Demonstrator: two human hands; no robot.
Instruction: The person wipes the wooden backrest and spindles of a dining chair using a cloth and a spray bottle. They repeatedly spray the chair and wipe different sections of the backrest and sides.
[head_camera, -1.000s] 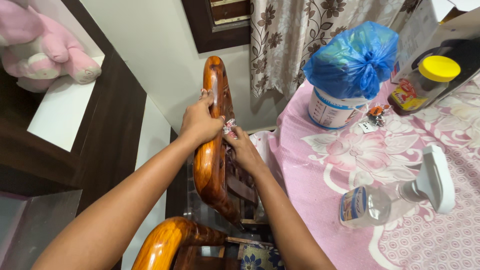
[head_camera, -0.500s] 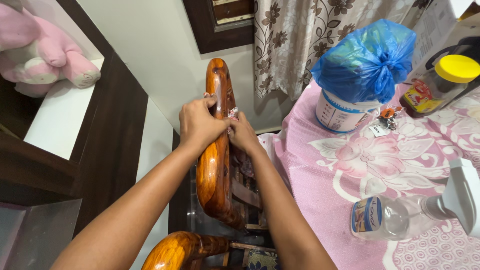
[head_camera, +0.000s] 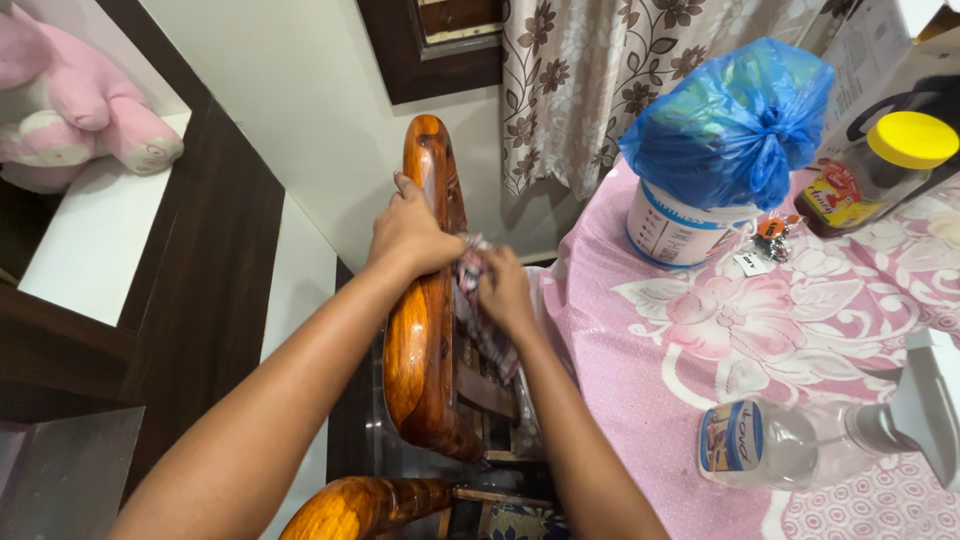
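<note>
Pink floral tablecloth (head_camera: 700, 340) at right, left hand (head_camera: 410, 235) grasping wooden chair back (head_camera: 425, 330), right hand (head_camera: 503, 290) clenching half-hidden cloth (head_camera: 472, 262)

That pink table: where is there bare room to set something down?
The tablecloth is bare between the white tub, the lying clear bottle and the right hand. It is crowded along the far edge: tub with blue bag, small keys, yellow-lidded jar. The left hand grips the wooden chair.

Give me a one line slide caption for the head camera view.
Left hand grips a glossy wooden chair back while the right hand holds a patterned cloth against it, beside a pink floral tablecloth.
</note>
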